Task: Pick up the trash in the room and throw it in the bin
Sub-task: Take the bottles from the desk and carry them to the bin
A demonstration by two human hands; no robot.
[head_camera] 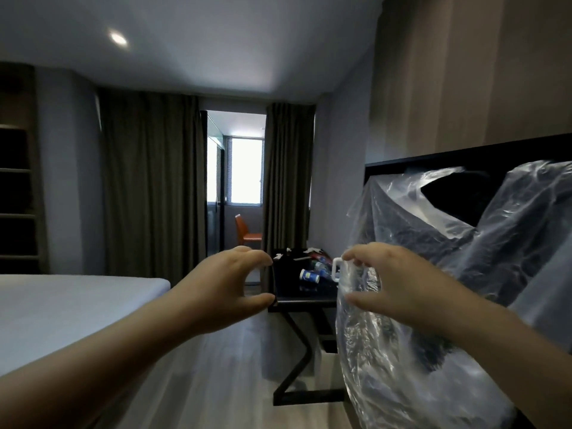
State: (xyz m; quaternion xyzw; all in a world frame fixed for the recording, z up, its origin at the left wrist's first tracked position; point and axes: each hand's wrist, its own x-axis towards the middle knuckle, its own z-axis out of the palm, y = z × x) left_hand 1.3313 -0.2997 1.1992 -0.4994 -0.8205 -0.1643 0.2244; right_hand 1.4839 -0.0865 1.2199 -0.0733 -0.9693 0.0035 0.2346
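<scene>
The bag (387,366) is thin clear plastic, crinkled and glossy. The worktop (289,292) is black with a smooth sheen. Behind the worktop the curtains (148,181) are matt cloth; the floor (223,373) below looks like pale wood.

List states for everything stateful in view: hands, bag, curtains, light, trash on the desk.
left hand: fingers curved, thumb apart, holding nothing
right hand: pinches the plastic bag at its edge
plastic bag: held up, crumpled
curtains: parted, gap in the middle
ceiling light: on
cup: on its side on the desk
</scene>
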